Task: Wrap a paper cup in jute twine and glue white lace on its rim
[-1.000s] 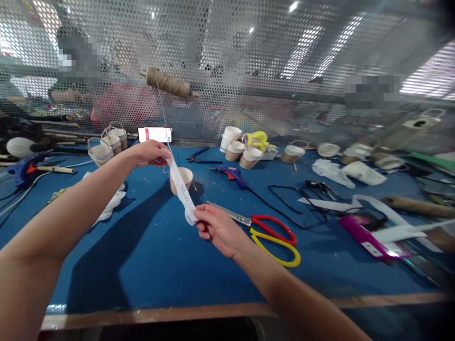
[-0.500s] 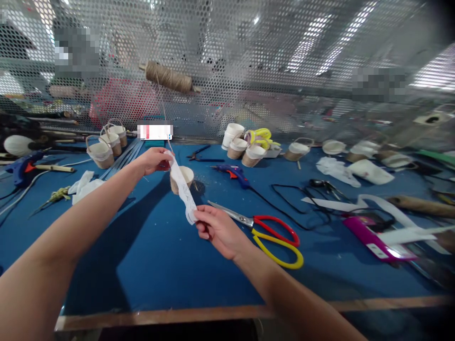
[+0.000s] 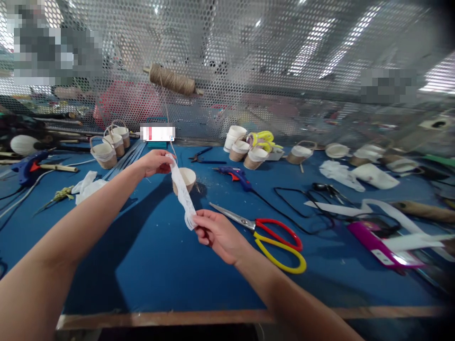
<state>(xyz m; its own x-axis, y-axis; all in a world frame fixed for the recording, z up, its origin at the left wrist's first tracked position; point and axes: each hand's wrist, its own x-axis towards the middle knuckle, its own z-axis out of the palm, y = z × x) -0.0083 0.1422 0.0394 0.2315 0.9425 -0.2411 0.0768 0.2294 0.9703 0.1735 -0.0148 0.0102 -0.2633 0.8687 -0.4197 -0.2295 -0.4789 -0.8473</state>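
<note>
A strip of white lace ribbon [image 3: 183,193] stretches between my two hands. My left hand [image 3: 158,162] pinches its upper end, and my right hand [image 3: 216,233] grips the lower end between thumb and fingers. Behind the strip a small cup-shaped pot [image 3: 188,177] stands on the blue table, partly covered by the lace. To the right of my right hand lie large scissors [image 3: 279,237] with one red and one yellow handle. A blue glue gun [image 3: 234,175] rests farther back, its black cord trailing right.
Small handled baskets [image 3: 104,155] stand at the back left, with others [image 3: 256,158] at the back centre. Pliers [image 3: 202,156] lie behind the pot. A twine spool [image 3: 172,80] hangs on the perforated screen. White ribbon and a magenta device [image 3: 380,246] lie at right; another glue gun [image 3: 26,170] at left.
The view has shifted slightly, moving everything a little right and down in the picture. Both hands still hold the lace ribbon, which hangs a bit straighter.
</note>
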